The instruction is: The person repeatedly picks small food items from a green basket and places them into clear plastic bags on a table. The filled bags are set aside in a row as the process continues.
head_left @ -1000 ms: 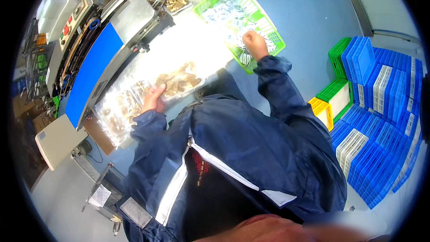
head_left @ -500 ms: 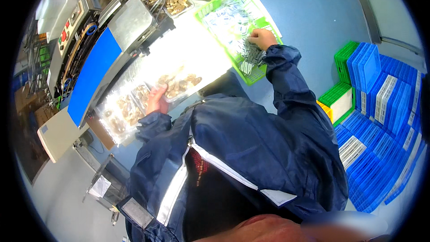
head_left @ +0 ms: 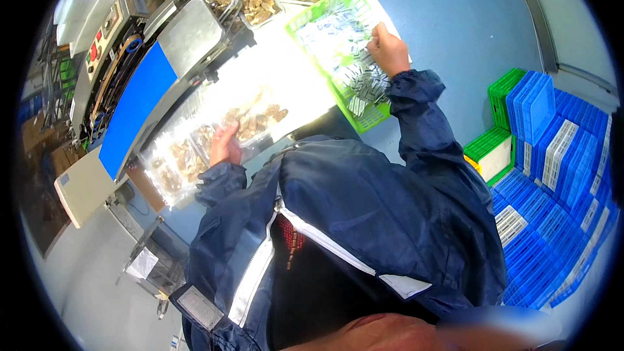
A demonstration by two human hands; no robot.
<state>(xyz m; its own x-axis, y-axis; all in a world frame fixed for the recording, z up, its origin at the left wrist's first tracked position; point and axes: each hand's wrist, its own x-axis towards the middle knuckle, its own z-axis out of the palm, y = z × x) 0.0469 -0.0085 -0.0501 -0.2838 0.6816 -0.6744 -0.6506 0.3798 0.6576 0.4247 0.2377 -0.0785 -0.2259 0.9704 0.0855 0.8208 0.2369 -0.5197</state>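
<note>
My left hand (head_left: 226, 145) grips the near edge of a clear plastic tray of brown mushrooms (head_left: 263, 123) on the brightly lit white table. Beside it, to the left, lie more clear trays of mushrooms (head_left: 185, 159), close together. On the right, my right hand (head_left: 390, 51) is above the right side of a green plastic basket (head_left: 361, 125). Its fingers are curled closed, and what they hold, if anything, is hidden. Many small white and dark printed packets (head_left: 364, 81) lie loose in the basket.
A machine with a blue panel (head_left: 140, 107) and red and green buttons stands left of the trays. Filled mushroom trays (head_left: 260, 5) are stacked at the back. White table surface (head_left: 292, 91) lies between tray and basket. Blue crates (head_left: 565, 156) are piled at the far right.
My right hand has lifted from the packets and moved slightly away and right, toward the basket's right rim. My left hand stays at the tray, shifted only a little.
</note>
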